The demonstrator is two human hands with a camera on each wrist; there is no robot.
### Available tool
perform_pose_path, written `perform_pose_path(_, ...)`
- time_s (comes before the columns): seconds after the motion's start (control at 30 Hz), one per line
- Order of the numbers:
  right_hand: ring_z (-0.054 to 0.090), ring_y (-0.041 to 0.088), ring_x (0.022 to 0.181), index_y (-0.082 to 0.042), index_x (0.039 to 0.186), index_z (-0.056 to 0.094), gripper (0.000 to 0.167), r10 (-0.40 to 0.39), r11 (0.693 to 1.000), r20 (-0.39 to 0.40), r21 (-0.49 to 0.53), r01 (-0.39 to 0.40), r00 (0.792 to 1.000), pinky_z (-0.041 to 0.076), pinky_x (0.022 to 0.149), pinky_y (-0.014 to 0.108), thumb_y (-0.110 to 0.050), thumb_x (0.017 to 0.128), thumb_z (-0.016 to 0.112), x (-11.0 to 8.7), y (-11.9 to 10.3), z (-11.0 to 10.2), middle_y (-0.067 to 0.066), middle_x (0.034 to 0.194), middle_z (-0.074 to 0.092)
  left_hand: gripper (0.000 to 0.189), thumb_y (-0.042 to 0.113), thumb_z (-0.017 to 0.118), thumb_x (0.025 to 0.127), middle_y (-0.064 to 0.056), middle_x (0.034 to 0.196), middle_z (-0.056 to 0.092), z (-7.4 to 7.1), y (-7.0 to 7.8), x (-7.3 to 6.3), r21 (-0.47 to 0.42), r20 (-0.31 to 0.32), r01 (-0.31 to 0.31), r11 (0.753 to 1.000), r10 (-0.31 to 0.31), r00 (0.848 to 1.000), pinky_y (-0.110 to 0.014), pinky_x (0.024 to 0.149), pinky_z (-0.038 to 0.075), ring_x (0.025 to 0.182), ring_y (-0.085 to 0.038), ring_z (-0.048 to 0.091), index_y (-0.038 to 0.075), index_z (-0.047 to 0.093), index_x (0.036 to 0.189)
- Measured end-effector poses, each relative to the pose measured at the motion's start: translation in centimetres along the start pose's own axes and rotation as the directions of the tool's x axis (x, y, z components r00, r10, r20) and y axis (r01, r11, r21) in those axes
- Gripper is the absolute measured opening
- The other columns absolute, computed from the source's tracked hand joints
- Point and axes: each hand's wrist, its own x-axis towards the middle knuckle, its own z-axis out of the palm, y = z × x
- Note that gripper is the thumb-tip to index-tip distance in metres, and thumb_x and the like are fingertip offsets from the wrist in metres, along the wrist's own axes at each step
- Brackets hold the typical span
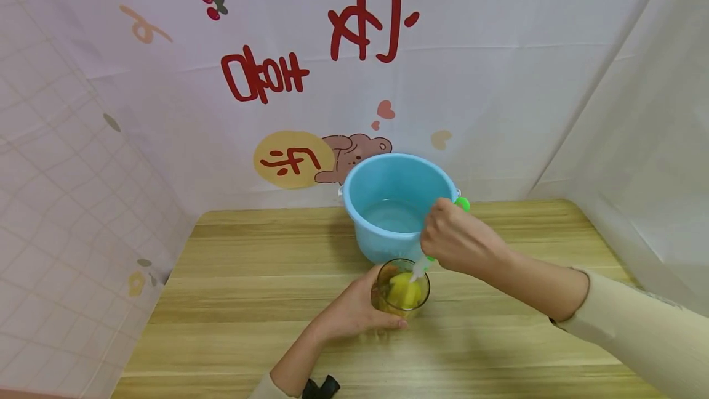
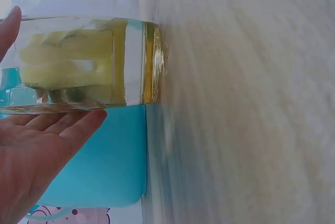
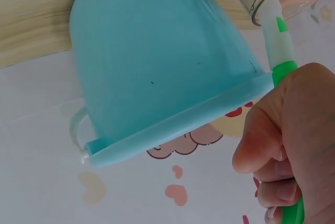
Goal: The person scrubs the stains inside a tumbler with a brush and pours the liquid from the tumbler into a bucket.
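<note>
Head view. Bucket (image 1: 382, 242): light blue, on the counter (image 1: 266, 276), shallow clear liquid (image 1: 390, 215) at its bottom. Left hand (image 1: 357, 308): partly closed, thumb and fingers round a drinking glass (image 1: 401, 311), in front of the bucket. Right hand (image 1: 455, 237): fist closed on a brush with a green-and-white handle (image 1: 420, 266), at the bucket's near right rim; yellow sponge head (image 1: 404, 290) inside the glass.

Left wrist view. Glass: thumb one side, fingers the other; sponge head within; bucket behind.

Right wrist view. Handle: fingers wrapped about it, white shaft entering the glass's mouth beside the bucket.
</note>
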Motion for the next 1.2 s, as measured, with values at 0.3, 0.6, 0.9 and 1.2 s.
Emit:
perform_pose_path(0.3,0.034,0.022,0.055,-0.006,0.062,0.034,0.034,-0.026,0.999,0.01,0.023,0.025,1.0,0.027,0.062,0.029,0.001,0.074,0.065,-1.6,0.0,-1.6,0.011,0.057,0.036,0.089,0.028,0.093,0.083,0.015,0.15,0.052,0.2,0.0,-0.2,0.001,-0.01,0.004,1.0,-0.004,1.0,-0.051,0.12,0.031,0.142,-0.012,0.044,0.034,0.042,0.155)
perform_pose_path(0.6,0.036,0.024,0.057,0.0,0.065,0.031,0.04,-0.041,0.997,-0.03,-0.062,0.039,0.999,0.027,0.065,0.03,0.004,0.07,0.071,-1.9,-0.6,-4.1,0.014,0.057,0.034,0.09,0.032,0.094,0.081,0.016,0.146,0.054,0.2,-0.1,-0.1,0.01,-0.015,-0.019,1.0,0.019,1.0,-0.049,0.12,0.033,0.138,-0.01,0.047,0.033,0.043,0.155)
perform_pose_path(0.9,0.03,0.019,0.058,-0.001,0.065,0.03,0.039,-0.055,0.991,-0.049,-0.121,0.049,0.997,0.025,0.066,0.029,0.0,0.072,0.068,-0.6,-0.8,-5.7,0.009,0.059,0.028,0.091,0.029,0.094,0.082,0.017,0.147,0.053,0.1,0.0,0.0,0.013,-0.014,0.002,1.0,-0.001,1.0,-0.047,0.12,0.033,0.138,-0.009,0.047,0.034,0.041,0.156)
perform_pose_path(1.2,0.027,0.017,0.06,-0.005,0.063,0.031,0.038,-0.07,0.981,-0.06,-0.184,0.057,0.996,0.025,0.068,0.031,-0.003,0.073,0.067,1.0,-1.0,-6.2,0.006,0.059,0.028,0.094,0.027,0.092,0.083,0.016,0.153,0.048,-0.1,-0.1,-0.1,0.012,0.001,-0.024,1.0,0.024,1.0,-0.041,0.119,0.037,0.142,-0.009,0.045,0.035,0.036,0.158)
